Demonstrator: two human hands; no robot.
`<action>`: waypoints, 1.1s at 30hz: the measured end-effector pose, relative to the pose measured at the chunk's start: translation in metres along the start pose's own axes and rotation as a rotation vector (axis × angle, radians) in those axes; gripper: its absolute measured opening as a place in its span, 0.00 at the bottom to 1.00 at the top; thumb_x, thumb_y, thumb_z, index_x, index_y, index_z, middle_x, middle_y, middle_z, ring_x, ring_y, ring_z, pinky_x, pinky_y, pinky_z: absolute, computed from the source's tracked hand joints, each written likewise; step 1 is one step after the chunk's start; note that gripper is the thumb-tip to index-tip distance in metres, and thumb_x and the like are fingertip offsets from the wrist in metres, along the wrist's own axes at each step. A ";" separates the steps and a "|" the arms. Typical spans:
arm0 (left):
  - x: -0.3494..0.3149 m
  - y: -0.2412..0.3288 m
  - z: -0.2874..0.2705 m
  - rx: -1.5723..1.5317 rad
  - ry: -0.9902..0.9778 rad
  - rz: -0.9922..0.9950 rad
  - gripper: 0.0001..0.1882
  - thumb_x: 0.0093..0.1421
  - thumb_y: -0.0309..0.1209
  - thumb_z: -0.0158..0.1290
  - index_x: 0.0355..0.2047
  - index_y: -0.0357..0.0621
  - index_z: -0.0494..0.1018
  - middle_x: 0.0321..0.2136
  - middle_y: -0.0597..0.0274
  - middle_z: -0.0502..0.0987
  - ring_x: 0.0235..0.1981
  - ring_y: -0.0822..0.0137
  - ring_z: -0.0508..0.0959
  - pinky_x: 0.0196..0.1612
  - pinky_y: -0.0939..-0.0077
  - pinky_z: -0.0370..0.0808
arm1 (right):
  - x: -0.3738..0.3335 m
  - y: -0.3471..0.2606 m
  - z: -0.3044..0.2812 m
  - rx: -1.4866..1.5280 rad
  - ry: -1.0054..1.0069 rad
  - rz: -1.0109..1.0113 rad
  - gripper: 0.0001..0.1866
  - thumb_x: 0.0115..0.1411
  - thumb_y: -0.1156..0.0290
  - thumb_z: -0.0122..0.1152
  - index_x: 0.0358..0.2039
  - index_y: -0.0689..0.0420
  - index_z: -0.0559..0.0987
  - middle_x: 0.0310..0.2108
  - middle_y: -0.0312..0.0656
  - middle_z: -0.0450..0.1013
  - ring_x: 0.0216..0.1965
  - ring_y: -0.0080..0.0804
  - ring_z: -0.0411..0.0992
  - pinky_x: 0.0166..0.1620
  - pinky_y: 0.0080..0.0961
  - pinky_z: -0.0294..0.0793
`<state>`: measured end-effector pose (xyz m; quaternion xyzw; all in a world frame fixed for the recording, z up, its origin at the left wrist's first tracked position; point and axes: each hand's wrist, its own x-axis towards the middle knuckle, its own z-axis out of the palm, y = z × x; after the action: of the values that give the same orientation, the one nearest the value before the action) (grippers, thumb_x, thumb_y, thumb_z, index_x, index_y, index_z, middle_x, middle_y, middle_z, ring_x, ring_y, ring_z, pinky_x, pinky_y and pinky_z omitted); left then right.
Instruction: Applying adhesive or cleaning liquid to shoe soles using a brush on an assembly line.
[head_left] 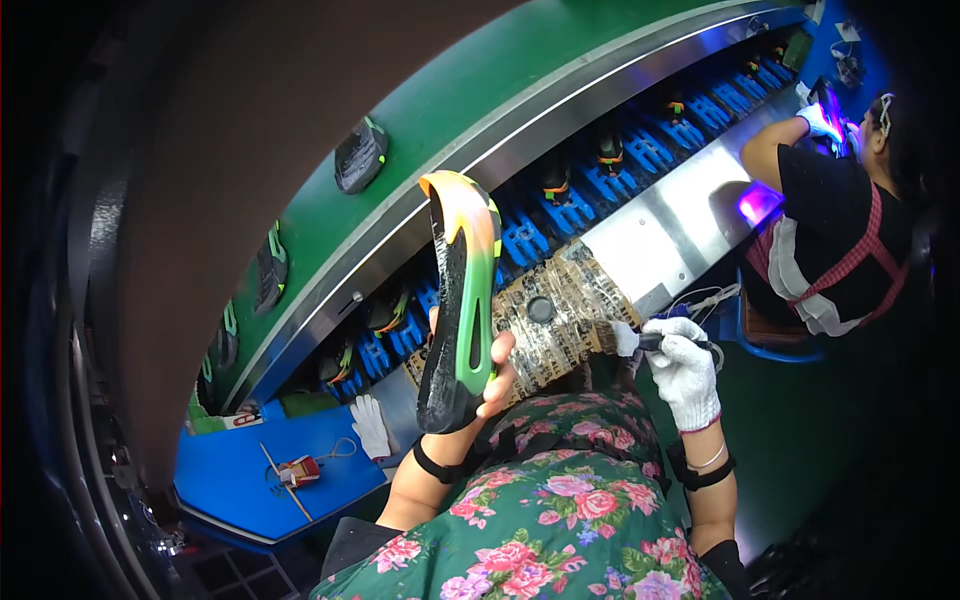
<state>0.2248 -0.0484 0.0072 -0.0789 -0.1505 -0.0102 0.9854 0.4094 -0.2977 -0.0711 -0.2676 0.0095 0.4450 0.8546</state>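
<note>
My left hand (pixel 500 375), bare, grips a shoe sole (pixel 481 290) and holds it up on its long side, the wider end upward. The sole's side fades from orange to green, and its black face looks wet or glossy in places. In a white knit glove, my right hand (pixel 684 370) is closed round the dark handle of a brush (pixel 625 338). The brush's pale part and darker tip point left, over the taped cardboard (pixel 570 290) covering the bench edge. Brush and sole are apart.
Behind the bench, a row of blue racks (pixel 600 185) carries several shoe parts. Several soles (pixel 361 156) lie on a green belt (pixel 430 110) beyond. A white glove (pixel 371 428) rests beside a blue table (pixel 230 470). At right sits a co-worker (pixel 830 220) near purple light.
</note>
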 end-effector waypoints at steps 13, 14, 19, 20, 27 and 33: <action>-0.176 0.035 -0.136 0.309 1.025 0.392 0.35 0.72 0.55 0.40 0.66 0.39 0.67 0.58 0.39 0.75 0.58 0.30 0.75 0.60 0.28 0.72 | 0.019 0.015 0.006 -0.035 0.066 0.057 0.10 0.59 0.82 0.61 0.41 0.64 0.84 0.45 0.52 0.82 0.34 0.27 0.77 0.40 0.22 0.77; -0.185 0.037 -0.144 0.334 1.057 0.405 0.34 0.72 0.54 0.40 0.65 0.38 0.67 0.58 0.39 0.76 0.58 0.31 0.75 0.61 0.27 0.71 | 0.021 0.016 0.007 -0.072 0.073 0.066 0.11 0.59 0.82 0.61 0.42 0.64 0.84 0.45 0.52 0.82 0.35 0.27 0.77 0.41 0.22 0.76; -0.211 0.043 -0.172 0.493 1.284 0.480 0.30 0.73 0.46 0.42 0.64 0.34 0.68 0.60 0.45 0.76 0.62 0.45 0.74 0.68 0.46 0.67 | 0.027 0.019 0.012 -0.133 0.077 0.109 0.11 0.61 0.79 0.60 0.43 0.66 0.83 0.44 0.49 0.82 0.36 0.25 0.75 0.41 0.20 0.74; -0.218 0.043 -0.173 0.439 1.207 0.458 0.27 0.74 0.40 0.41 0.67 0.38 0.66 0.62 0.51 0.75 0.64 0.50 0.73 0.70 0.49 0.64 | 0.028 0.021 0.013 -0.152 0.061 0.113 0.11 0.61 0.79 0.59 0.43 0.66 0.83 0.44 0.48 0.82 0.35 0.24 0.74 0.40 0.19 0.73; -0.220 0.030 -0.178 0.792 1.566 0.571 0.27 0.73 0.30 0.44 0.72 0.45 0.63 0.70 0.53 0.65 0.68 0.55 0.69 0.69 0.59 0.66 | 0.037 0.028 0.011 -0.213 0.062 0.128 0.13 0.60 0.79 0.59 0.45 0.68 0.83 0.41 0.45 0.82 0.33 0.22 0.72 0.37 0.17 0.71; -0.213 0.021 -0.165 1.646 1.864 0.169 0.31 0.68 0.32 0.52 0.70 0.41 0.64 0.69 0.44 0.66 0.69 0.48 0.65 0.71 0.57 0.60 | 0.040 0.030 0.009 -0.210 0.038 0.141 0.13 0.60 0.79 0.60 0.44 0.68 0.84 0.41 0.45 0.82 0.32 0.22 0.72 0.36 0.17 0.71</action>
<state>0.0712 -0.0542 -0.2153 0.5891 0.6492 0.0983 0.4711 0.4086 -0.2492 -0.0875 -0.3624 -0.0022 0.4975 0.7882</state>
